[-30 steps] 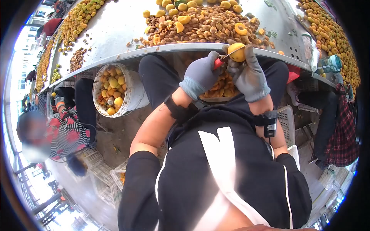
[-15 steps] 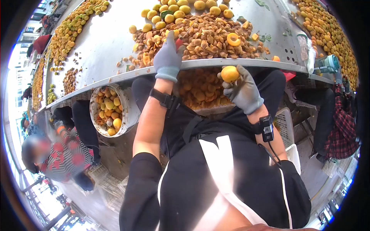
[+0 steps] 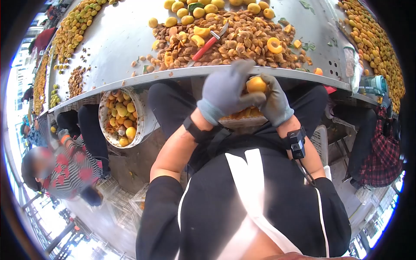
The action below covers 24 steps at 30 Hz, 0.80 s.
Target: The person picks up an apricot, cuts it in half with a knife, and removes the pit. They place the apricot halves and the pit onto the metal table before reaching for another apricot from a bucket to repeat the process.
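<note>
Metal sheeting forms the broad work surface (image 3: 115, 39), with a heap of brown stones and fruit scraps (image 3: 242, 41) close to its near edge and whole yellow fruits (image 3: 210, 8) on the far side of that heap. On the heap's near left part lies a red-handled tool (image 3: 205, 48), its curved metal end pointing far and right; it appears parked there to free the left hand, with the handle towards the worker for easy reach. Just off the near edge, the right hand (image 3: 277, 103) grips an orange-yellow fruit (image 3: 256, 85), gloved fingers curled around its side, presumably to steady it while leaving the face towards the left hand exposed. Left hand (image 3: 227, 90) is beside that fruit, holding nothing visible, thumb spread well away from raised, blurred fingers; whether the thumb touches the fruit cannot be told. Below both hands, between the knees, sits a container of cut fruit (image 3: 242, 123), judged well placed to catch anything dropped. A white bucket (image 3: 148, 120) of fruit stands at the left, below table level, clear of the legs. Other people sit at far left (image 3: 76, 171) and far right (image 3: 381, 151).
</note>
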Each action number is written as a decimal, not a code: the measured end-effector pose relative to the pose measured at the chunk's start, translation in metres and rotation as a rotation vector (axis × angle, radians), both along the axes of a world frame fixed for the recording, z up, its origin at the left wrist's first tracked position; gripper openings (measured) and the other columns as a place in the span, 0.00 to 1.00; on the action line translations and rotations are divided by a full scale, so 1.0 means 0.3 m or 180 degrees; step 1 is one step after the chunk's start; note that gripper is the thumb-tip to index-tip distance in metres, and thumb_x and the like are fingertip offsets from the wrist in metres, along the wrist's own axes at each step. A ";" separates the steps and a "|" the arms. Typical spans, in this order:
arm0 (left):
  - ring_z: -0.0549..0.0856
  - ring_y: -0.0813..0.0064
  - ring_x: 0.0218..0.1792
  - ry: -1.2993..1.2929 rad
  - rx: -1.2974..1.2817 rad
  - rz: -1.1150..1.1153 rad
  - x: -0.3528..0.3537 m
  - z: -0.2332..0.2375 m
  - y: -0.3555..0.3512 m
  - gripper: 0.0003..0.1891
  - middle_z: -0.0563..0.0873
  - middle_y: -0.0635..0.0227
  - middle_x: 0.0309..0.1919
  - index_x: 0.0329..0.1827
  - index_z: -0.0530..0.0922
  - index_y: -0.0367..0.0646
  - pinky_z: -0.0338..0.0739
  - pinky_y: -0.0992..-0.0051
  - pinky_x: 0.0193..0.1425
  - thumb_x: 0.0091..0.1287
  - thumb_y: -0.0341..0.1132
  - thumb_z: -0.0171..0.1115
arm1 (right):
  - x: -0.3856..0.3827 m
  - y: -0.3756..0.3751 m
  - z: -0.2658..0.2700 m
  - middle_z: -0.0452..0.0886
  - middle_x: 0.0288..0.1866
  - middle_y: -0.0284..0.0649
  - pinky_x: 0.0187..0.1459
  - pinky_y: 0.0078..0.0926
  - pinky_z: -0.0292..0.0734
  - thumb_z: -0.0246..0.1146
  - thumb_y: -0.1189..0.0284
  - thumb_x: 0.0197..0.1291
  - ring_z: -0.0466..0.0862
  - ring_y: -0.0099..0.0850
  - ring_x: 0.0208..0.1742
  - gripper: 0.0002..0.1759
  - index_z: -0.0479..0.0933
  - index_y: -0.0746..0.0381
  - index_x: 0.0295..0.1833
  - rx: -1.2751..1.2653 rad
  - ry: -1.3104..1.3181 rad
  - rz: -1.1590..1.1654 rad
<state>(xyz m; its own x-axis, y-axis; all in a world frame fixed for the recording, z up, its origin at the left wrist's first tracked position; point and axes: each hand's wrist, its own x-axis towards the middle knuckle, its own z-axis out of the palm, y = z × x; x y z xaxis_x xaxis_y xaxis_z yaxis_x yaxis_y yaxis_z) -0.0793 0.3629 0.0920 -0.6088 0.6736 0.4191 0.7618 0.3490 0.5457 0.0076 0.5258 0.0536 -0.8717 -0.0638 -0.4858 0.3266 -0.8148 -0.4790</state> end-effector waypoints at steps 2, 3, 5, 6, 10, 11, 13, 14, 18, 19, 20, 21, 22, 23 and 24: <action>0.85 0.59 0.42 0.0115 -0.0253 -0.0150 0.033 0.004 0.013 0.39 0.82 0.59 0.50 0.60 0.75 0.44 0.80 0.64 0.42 0.50 0.61 0.72 | 0.017 -0.051 0.012 0.78 0.53 0.41 0.51 0.24 0.80 0.50 0.63 0.74 0.81 0.27 0.50 0.15 0.72 0.62 0.56 0.1423 0.0833 -0.0180; 0.85 0.57 0.41 0.0219 -0.0498 -0.0305 0.047 0.011 0.017 0.38 0.82 0.59 0.48 0.58 0.76 0.44 0.79 0.64 0.41 0.51 0.63 0.70 | -0.005 -0.062 0.100 0.80 0.47 0.38 0.51 0.26 0.80 0.45 0.63 0.74 0.81 0.26 0.47 0.16 0.75 0.61 0.52 0.0465 -0.0074 -0.0282; 0.84 0.58 0.40 0.0253 -0.0632 -0.0389 0.048 0.035 0.014 0.36 0.82 0.60 0.44 0.53 0.78 0.44 0.78 0.64 0.40 0.51 0.63 0.69 | 0.015 -0.029 0.059 0.80 0.46 0.37 0.51 0.25 0.79 0.46 0.64 0.74 0.81 0.25 0.46 0.16 0.75 0.61 0.50 0.0749 0.0183 -0.0127; 0.84 0.58 0.38 0.0276 -0.0772 -0.0456 0.050 0.052 0.013 0.33 0.82 0.61 0.41 0.49 0.80 0.44 0.77 0.64 0.39 0.52 0.64 0.69 | 0.019 -0.026 0.062 0.80 0.45 0.37 0.50 0.24 0.79 0.47 0.64 0.73 0.81 0.25 0.45 0.15 0.76 0.62 0.49 0.1027 0.0431 0.0045; 0.83 0.59 0.36 0.0654 -0.0800 -0.0562 0.083 0.096 0.019 0.33 0.81 0.62 0.36 0.40 0.81 0.44 0.76 0.65 0.39 0.50 0.67 0.67 | 0.038 -0.020 0.100 0.79 0.44 0.37 0.50 0.23 0.79 0.48 0.65 0.73 0.81 0.24 0.44 0.14 0.76 0.62 0.48 0.1073 0.0364 0.0385; 0.82 0.59 0.36 0.0668 -0.0850 -0.0540 0.090 0.099 0.020 0.34 0.81 0.62 0.35 0.38 0.81 0.43 0.75 0.65 0.39 0.49 0.68 0.67 | 0.041 -0.014 0.092 0.79 0.44 0.37 0.50 0.23 0.78 0.48 0.66 0.73 0.80 0.24 0.45 0.14 0.76 0.62 0.47 0.1131 0.0435 0.0427; 0.82 0.59 0.35 0.0694 -0.0904 -0.0516 0.103 0.112 0.019 0.35 0.81 0.62 0.34 0.37 0.80 0.43 0.75 0.65 0.39 0.48 0.70 0.66 | 0.052 -0.009 0.065 0.79 0.45 0.37 0.50 0.23 0.78 0.48 0.66 0.72 0.80 0.24 0.45 0.13 0.76 0.61 0.47 0.1187 0.0518 0.0467; 0.82 0.60 0.35 0.0686 -0.0945 -0.0522 0.109 0.123 0.016 0.35 0.81 0.62 0.34 0.36 0.81 0.43 0.75 0.66 0.39 0.46 0.71 0.67 | 0.060 -0.010 0.044 0.79 0.45 0.36 0.50 0.23 0.78 0.48 0.67 0.72 0.80 0.23 0.46 0.13 0.76 0.61 0.47 0.1624 0.0745 0.0502; 0.82 0.64 0.36 0.0726 -0.1086 -0.0591 0.144 0.159 0.010 0.38 0.82 0.64 0.33 0.35 0.82 0.43 0.74 0.67 0.38 0.48 0.74 0.61 | 0.106 -0.060 0.148 0.79 0.46 0.36 0.52 0.24 0.77 0.47 0.68 0.73 0.79 0.23 0.47 0.13 0.76 0.62 0.48 0.1601 0.0609 0.0529; 0.82 0.64 0.36 0.0733 -0.1089 -0.0588 0.150 0.166 0.010 0.38 0.82 0.64 0.33 0.35 0.82 0.43 0.74 0.67 0.38 0.48 0.74 0.61 | 0.109 -0.053 0.128 0.79 0.46 0.36 0.52 0.24 0.77 0.47 0.68 0.73 0.79 0.23 0.47 0.13 0.76 0.62 0.48 0.1600 0.0617 0.0528; 0.82 0.64 0.34 0.0792 -0.1029 -0.0578 0.155 0.173 0.011 0.37 0.81 0.64 0.31 0.33 0.82 0.43 0.74 0.67 0.37 0.48 0.74 0.61 | 0.110 -0.037 0.089 0.79 0.48 0.37 0.53 0.24 0.77 0.46 0.68 0.73 0.79 0.24 0.49 0.14 0.75 0.63 0.50 0.1731 0.0812 0.0618; 0.82 0.65 0.33 0.0848 -0.0969 -0.0572 0.162 0.178 0.012 0.36 0.81 0.65 0.29 0.31 0.82 0.44 0.73 0.67 0.36 0.48 0.74 0.61 | 0.106 -0.043 0.103 0.79 0.50 0.38 0.54 0.24 0.77 0.46 0.68 0.74 0.79 0.24 0.50 0.15 0.75 0.63 0.52 0.1860 0.1003 0.0706; 0.82 0.65 0.33 0.0857 -0.0971 -0.0571 0.164 0.182 0.014 0.36 0.81 0.65 0.29 0.31 0.82 0.44 0.73 0.67 0.36 0.48 0.74 0.61 | 0.113 -0.050 0.123 0.79 0.50 0.38 0.54 0.24 0.77 0.46 0.68 0.74 0.79 0.24 0.50 0.15 0.75 0.63 0.52 0.1861 0.1011 0.0703; 0.82 0.65 0.32 0.0944 -0.0755 -0.0586 0.166 0.186 0.015 0.36 0.81 0.65 0.28 0.30 0.81 0.44 0.73 0.67 0.36 0.47 0.74 0.61 | 0.125 -0.058 0.153 0.79 0.52 0.39 0.55 0.24 0.76 0.46 0.68 0.74 0.80 0.25 0.52 0.15 0.74 0.63 0.55 0.1539 0.0890 0.0507; 0.82 0.65 0.31 0.1030 -0.0542 -0.0597 0.170 0.193 0.014 0.36 0.81 0.65 0.27 0.29 0.81 0.44 0.72 0.67 0.35 0.47 0.74 0.62 | 0.131 -0.068 0.196 0.79 0.54 0.40 0.56 0.23 0.76 0.45 0.68 0.74 0.80 0.26 0.55 0.16 0.74 0.63 0.57 0.1214 0.0769 0.0317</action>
